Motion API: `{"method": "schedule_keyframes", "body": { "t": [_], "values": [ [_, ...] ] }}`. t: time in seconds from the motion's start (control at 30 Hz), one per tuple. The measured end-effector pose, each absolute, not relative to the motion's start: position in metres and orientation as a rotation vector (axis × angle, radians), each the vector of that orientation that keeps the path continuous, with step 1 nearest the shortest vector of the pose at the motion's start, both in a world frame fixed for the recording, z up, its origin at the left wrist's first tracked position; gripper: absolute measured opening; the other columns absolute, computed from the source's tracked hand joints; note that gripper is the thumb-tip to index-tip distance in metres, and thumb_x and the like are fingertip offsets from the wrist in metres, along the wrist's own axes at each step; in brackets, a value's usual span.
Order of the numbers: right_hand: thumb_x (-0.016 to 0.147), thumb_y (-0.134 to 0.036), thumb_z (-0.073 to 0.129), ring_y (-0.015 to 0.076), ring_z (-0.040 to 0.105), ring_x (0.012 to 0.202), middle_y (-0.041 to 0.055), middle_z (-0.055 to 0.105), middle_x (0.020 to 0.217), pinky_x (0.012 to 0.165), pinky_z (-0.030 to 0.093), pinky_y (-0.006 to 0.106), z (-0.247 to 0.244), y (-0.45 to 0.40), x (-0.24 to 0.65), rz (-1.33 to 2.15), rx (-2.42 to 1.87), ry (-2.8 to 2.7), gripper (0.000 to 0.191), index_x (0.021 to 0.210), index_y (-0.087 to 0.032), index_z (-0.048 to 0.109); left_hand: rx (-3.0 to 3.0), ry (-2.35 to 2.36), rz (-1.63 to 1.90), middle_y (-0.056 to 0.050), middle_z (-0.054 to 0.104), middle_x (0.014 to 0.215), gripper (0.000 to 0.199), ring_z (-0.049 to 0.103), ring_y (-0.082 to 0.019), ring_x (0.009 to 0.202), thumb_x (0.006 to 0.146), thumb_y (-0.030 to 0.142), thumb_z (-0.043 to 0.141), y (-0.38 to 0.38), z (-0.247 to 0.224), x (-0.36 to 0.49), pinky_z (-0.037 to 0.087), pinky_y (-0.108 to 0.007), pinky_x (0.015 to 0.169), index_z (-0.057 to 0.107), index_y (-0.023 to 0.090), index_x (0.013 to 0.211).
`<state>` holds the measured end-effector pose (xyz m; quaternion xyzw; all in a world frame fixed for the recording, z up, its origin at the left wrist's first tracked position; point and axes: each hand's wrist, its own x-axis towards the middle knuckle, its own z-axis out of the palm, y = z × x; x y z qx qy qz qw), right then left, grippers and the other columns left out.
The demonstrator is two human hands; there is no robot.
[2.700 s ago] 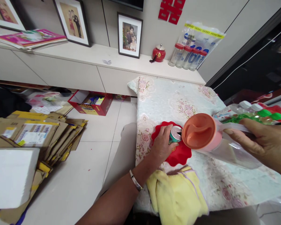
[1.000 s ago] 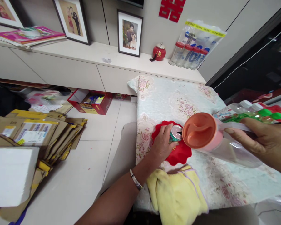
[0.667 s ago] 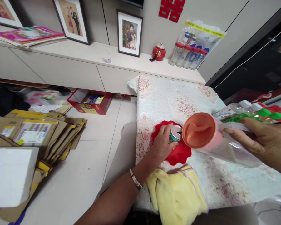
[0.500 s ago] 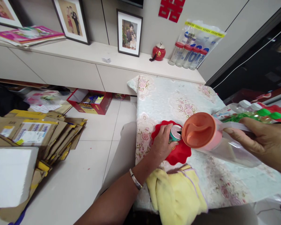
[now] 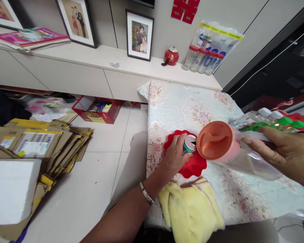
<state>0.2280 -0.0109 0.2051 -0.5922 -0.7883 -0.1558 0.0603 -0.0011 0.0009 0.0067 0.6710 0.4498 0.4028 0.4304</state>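
My left hand is wrapped round an opened drink can, which stands on a red scalloped tray. In my right hand is the handle of a clear plastic pitcher with an orange lid. The pitcher is tilted, its lid facing left and its rim right beside the top of the can. Whether the two touch, or whether any liquid runs between them, I cannot tell. A yellow towel lies at the near table edge, below the tray.
A floral cloth covers the table. Several bottles stand at its right side. Behind it, a cabinet ledge bears picture frames, a red jar and glass jars with red lids. Flattened cardboard and a red box are on the floor at left.
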Motion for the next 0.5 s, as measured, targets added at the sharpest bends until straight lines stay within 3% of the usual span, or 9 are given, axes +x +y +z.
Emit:
{"method": "schedule_keyframes", "body": {
  "t": [0.5],
  "values": [
    [0.089,-0.094,0.020,0.0197,0.046,0.031,-0.0025,0.043,0.040,0.040,0.034,0.034,0.2058,-0.0107,0.2287,-0.473,-1.797,-2.391,0.076,0.058,-0.029,0.046,1.679,1.124,0.989,-0.014,0.054,0.151,0.076,0.051,-0.029,0.146,0.084,0.008,0.075,0.0015,0.0079,-0.0015,0.045,-0.050,0.125,0.042,0.025,0.151]
  ]
}}
